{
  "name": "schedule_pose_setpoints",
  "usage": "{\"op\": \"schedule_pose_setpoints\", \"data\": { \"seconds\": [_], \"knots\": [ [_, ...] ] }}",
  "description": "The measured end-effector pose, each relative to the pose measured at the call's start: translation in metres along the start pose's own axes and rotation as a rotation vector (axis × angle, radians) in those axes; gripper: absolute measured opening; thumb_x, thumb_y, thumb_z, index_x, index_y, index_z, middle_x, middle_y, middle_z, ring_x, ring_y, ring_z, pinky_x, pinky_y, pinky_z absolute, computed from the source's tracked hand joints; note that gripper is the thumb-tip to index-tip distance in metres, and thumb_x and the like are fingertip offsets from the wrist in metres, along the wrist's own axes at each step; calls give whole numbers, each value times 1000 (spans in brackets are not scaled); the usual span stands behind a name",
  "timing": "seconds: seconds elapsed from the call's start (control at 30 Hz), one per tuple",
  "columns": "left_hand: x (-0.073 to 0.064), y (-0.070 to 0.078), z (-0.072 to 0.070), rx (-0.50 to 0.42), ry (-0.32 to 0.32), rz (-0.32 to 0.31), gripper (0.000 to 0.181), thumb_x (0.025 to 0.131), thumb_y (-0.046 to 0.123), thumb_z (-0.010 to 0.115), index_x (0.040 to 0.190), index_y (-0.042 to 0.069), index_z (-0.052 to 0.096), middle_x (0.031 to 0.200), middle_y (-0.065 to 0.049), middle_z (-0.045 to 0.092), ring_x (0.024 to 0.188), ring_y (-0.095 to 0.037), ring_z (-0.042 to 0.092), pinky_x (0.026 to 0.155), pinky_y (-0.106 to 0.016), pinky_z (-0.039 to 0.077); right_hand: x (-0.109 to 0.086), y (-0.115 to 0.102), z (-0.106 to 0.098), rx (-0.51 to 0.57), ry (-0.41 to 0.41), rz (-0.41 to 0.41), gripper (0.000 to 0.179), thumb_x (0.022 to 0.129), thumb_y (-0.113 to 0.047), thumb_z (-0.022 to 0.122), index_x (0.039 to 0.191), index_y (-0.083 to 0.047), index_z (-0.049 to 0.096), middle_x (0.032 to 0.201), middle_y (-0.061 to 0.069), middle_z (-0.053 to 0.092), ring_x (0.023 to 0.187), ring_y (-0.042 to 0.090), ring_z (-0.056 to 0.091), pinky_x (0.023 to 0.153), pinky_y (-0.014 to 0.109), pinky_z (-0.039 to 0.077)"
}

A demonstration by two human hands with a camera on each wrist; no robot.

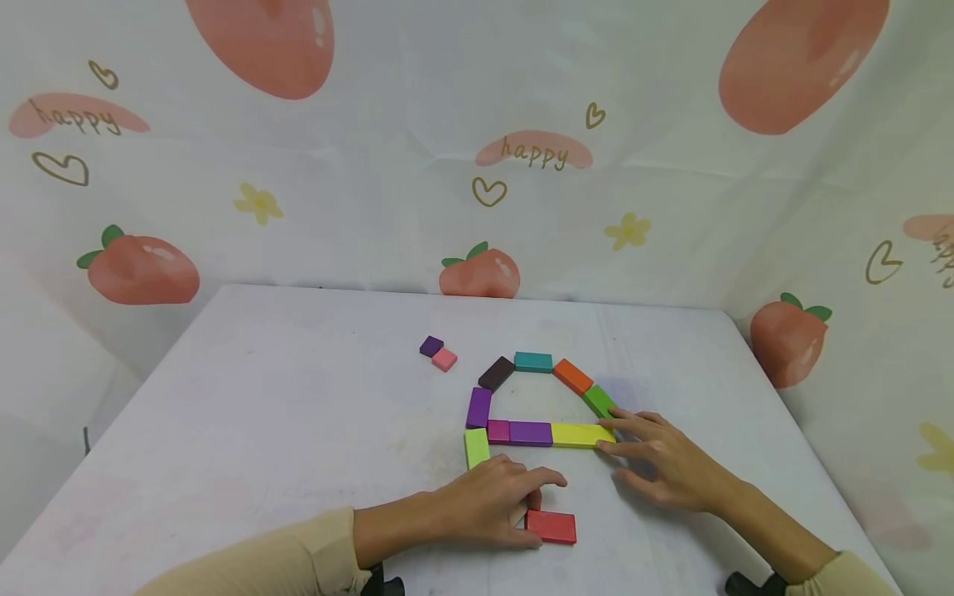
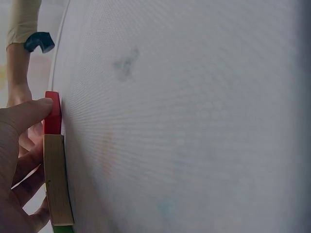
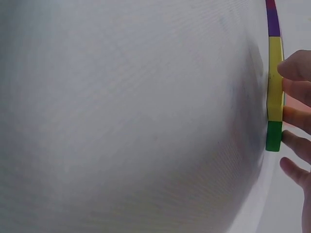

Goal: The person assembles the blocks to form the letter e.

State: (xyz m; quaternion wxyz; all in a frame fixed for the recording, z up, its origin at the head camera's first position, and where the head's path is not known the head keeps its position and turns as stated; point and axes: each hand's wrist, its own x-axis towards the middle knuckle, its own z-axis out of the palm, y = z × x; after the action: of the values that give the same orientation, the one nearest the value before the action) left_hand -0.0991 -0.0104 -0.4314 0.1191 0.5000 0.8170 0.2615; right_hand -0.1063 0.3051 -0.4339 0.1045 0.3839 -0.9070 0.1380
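My left hand [image 1: 495,502] pinches a red block [image 1: 551,526] at its left end, thumb on the near side and a bent finger opposite. A plain wooden block [image 2: 57,179] touches the red one beneath that hand, mostly hidden in the head view. Beyond the left knuckles lies a lime green block [image 1: 477,447]. My right hand [image 1: 663,463] rests its outstretched fingers at the right end of a yellow block [image 1: 577,435] and at a green block [image 1: 599,401]. Left of the yellow block, a purple block [image 1: 531,434] and a small magenta block [image 1: 498,431] continue the straight row.
Above the row, an upright purple block [image 1: 479,407], a dark brown block [image 1: 497,373], a teal block [image 1: 533,362] and an orange block [image 1: 572,376] form an arch. Farther left lie a small dark purple block [image 1: 431,346] and a pink block [image 1: 445,359] on the white table [image 1: 298,397].
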Motion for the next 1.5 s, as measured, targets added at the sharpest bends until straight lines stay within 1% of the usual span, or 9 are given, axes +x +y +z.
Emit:
{"op": "schedule_pose_setpoints", "data": {
  "seconds": [0.3, 0.43, 0.53, 0.7, 0.83, 0.93, 1.03, 1.2, 1.5],
  "knots": [
    [0, -1, -1, 4, 14, 12, 61, 86, 40, 77, 138, 22, 53, 88, 20, 60, 80, 7, 50, 86, -17, 42, 0, 1, 0, -2, 7, -11, 43, 72, -17, 82, 115, -20, 77, 130, 5, 65, 119, 34, 59, 88, 55, 51],
    [1, -7, -9, 17, 73, 13, 63, 86, 45, 76, 139, 21, 53, 96, 17, 65, 90, 3, 55, 87, -18, 45, 0, 1, 0, 3, 8, -15, 44, 72, -17, 82, 115, -20, 77, 130, 5, 65, 120, 34, 59, 88, 55, 52],
    [3, -15, -24, 12, 142, -18, 63, 86, 39, 77, 141, 18, 52, 102, 12, 68, 97, -4, 59, 88, -23, 48, 0, 1, 0, 8, 10, -18, 45, 72, -16, 82, 116, -20, 77, 130, 6, 65, 121, 34, 59, 88, 55, 52],
    [6, -40, -57, -29, 281, -103, 62, 87, 25, 79, 142, 13, 51, 108, 1, 72, 107, -15, 62, 93, -35, 51, -1, 2, 1, 7, 17, -28, 45, 72, -15, 82, 117, -21, 76, 130, 5, 64, 122, 35, 58, 87, 55, 52],
    [4, -71, -80, -35, 378, -189, 66, 87, 19, 79, 145, 13, 48, 114, -6, 71, 116, -22, 61, 96, -44, 51, -2, 3, 1, 15, 20, -36, 46, 72, -15, 82, 118, -21, 76, 131, 6, 64, 123, 35, 58, 86, 54, 53],
    [-1, -95, -92, -15, 414, -247, 70, 87, 18, 78, 149, 13, 45, 118, -9, 71, 119, -26, 59, 100, -49, 47, -2, 3, 2, 15, 19, -33, 46, 73, -15, 81, 118, -21, 76, 131, 6, 64, 123, 34, 58, 85, 53, 54],
    [-6, -115, -102, 4, 397, -295, 77, 86, 18, 79, 152, 11, 41, 124, -11, 69, 128, -31, 53, 106, -54, 41, -2, 3, 1, 13, 18, -25, 45, 73, -16, 81, 117, -21, 76, 131, 5, 64, 122, 34, 58, 85, 52, 54],
    [-15, -138, -114, 23, 298, -363, 86, 83, 19, 82, 154, 7, 36, 132, -11, 64, 145, -37, 32, 113, -63, 26, -2, 3, 1, 17, 20, -24, 44, 73, -16, 81, 117, -20, 76, 131, 5, 64, 122, 33, 58, 83, 51, 55],
    [-18, -151, -115, 31, 250, -434, 80, 85, 5, 76, 154, 7, 36, 133, -8, 64, 146, -39, 28, 113, -65, 22, -2, 3, 1, 23, 7, -6, 45, 73, -16, 81, 117, -21, 76, 132, 5, 63, 123, 33, 58, 84, 52, 56]
  ]
}}
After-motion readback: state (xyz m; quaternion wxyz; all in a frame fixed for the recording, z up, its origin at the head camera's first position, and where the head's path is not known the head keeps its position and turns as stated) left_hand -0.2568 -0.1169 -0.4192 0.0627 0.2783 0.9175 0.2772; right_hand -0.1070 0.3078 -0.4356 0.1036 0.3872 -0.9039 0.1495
